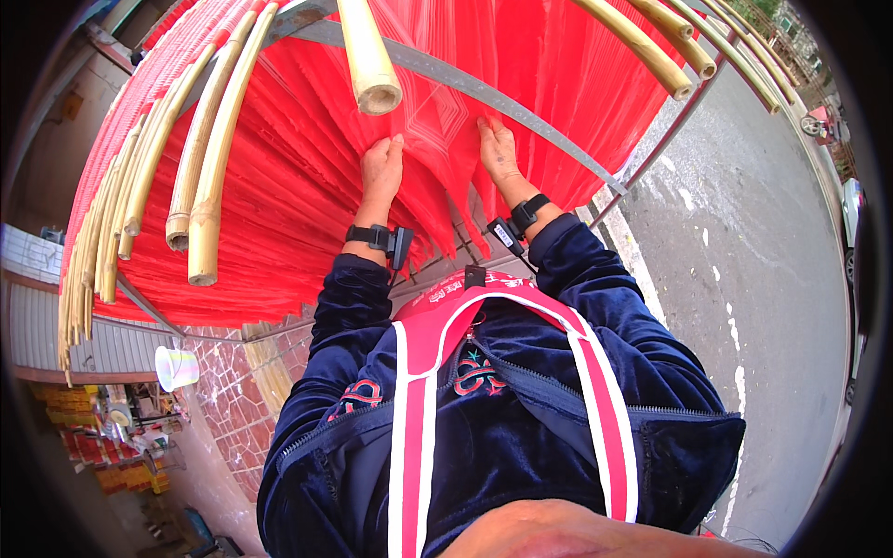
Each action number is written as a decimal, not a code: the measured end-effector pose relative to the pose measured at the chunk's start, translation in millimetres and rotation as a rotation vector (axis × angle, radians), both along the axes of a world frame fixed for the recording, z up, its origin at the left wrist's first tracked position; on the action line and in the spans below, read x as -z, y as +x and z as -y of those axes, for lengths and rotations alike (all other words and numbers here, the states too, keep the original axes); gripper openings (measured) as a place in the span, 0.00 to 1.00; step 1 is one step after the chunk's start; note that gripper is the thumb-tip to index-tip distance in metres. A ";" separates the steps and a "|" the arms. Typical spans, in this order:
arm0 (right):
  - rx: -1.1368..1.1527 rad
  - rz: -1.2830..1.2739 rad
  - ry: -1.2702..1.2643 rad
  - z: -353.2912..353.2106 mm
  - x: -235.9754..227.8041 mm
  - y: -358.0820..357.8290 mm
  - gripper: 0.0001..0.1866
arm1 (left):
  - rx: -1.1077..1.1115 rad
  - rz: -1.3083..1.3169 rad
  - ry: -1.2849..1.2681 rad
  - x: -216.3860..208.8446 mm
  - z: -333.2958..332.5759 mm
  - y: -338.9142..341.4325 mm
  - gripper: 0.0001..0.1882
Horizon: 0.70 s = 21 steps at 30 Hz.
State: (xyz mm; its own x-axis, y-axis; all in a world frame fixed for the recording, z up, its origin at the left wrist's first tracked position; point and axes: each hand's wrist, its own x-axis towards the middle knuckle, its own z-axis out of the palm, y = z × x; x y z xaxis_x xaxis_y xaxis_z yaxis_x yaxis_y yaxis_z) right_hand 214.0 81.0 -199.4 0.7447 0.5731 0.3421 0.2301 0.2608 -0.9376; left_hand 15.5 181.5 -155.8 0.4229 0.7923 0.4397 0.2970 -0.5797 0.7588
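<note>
Long red sheets (pixel 307 177), thin like paper or cloth, hang in dense folds in front of me. My left hand (pixel 381 170) is closed at the folds, thumb uppermost, with red sheet between its fingers. To its right, my right hand (pixel 499 147) pinches the sheets from the other side, its fingertips partly lost in the red. Between both hands a bundle of folds bulges forward and tapers downward. A thick bamboo pole (pixel 369 60) ends just above my left hand. Each wrist wears a black strap with a small device.
More bamboo poles (pixel 209 205) stick out at the left and others (pixel 651 60) at the upper right. A curved grey metal bar (pixel 465 82) crosses above my hands. A pale bucket (pixel 177 368) stands on the left paving; a grey road (pixel 744 205) runs along the right.
</note>
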 end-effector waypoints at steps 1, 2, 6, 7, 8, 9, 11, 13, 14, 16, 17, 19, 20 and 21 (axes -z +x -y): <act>-0.001 -0.030 0.037 1.6 -0.3 0.3 0.14 | -0.011 -0.021 0.005 -2.1 0.3 -5.2 0.23; -0.002 -0.059 0.073 3.1 -0.1 1.5 0.14 | -0.021 -0.039 0.003 -4.3 0.4 -10.3 0.23; -0.071 -0.018 -0.116 7.9 -0.7 1.7 0.14 | -0.052 -0.061 0.046 -9.7 4.4 -21.6 0.23; -0.108 0.048 -0.124 10.0 -3.3 0.2 0.14 | -0.059 -0.082 0.037 -11.5 5.9 -21.5 0.22; -0.132 0.101 -0.121 11.1 -8.0 -3.0 0.14 | -0.066 -0.100 0.033 -13.5 7.3 -20.1 0.21; -0.143 0.110 -0.191 12.4 -15.1 -5.9 0.15 | -0.074 -0.118 0.034 -15.7 8.5 -18.5 0.21; -0.190 0.051 0.001 28.0 -33.9 -10.1 0.14 | -0.054 -0.091 0.025 -20.4 13.9 -10.4 0.20; -0.193 0.045 0.141 47.7 -61.2 -11.4 0.12 | -0.033 -0.097 0.031 -28.5 15.1 -3.7 0.17; -0.215 0.039 0.222 56.3 -76.5 -11.7 0.09 | -0.022 -0.040 0.045 -32.8 16.5 1.1 0.17; -0.120 0.170 0.171 61.5 -106.6 -15.0 0.07 | 0.001 0.071 0.074 -42.0 21.1 14.0 0.19; -0.090 0.202 0.192 64.1 -120.1 -15.4 0.07 | 0.005 0.088 0.092 -49.5 20.9 19.7 0.21; -0.032 0.268 0.238 64.4 -144.4 -12.3 0.07 | 0.011 0.124 0.134 -69.1 16.7 31.7 0.24; -0.038 0.263 0.305 61.2 -154.1 -10.1 0.08 | -0.001 0.109 0.168 -77.9 16.1 35.9 0.24; -0.006 0.289 0.272 57.3 -163.4 -4.8 0.10 | -0.013 0.094 0.201 -86.2 16.0 40.6 0.24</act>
